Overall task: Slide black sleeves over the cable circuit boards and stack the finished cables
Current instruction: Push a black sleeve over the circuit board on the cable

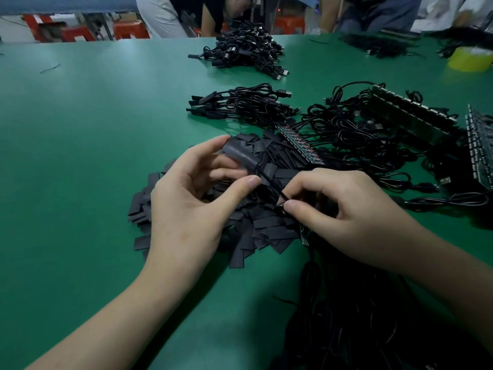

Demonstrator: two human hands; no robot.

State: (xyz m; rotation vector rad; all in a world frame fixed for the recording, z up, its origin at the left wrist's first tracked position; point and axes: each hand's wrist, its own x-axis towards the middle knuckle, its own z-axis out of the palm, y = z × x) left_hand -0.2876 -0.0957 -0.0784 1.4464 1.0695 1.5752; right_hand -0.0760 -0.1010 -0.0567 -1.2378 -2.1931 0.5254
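Held item: one black sleeve (240, 154), flat, matte and rectangular, raised just above the loose sleeve pile (256, 228). The left hand (192, 193) grips it, fingers (210, 143) curled over the far side and thumb on the near side. A thin black cable (270, 182) leaves the sleeve's near end and runs to the right hand (336, 209), whose fingers (301, 207) pinch it against the thumb.

Stacks: a finished bundle (240, 104) lies beyond the hands, and a larger heap (246, 50) sits farther back. Unsleeved cables hang from a board strip (298, 146) just right of the pile.

Clearance: the green surface (80, 129) lies open to the left up to its far edge. The right side is crowded with coiled cables, board panels (410, 114) and a yellow tape roll (469, 59).
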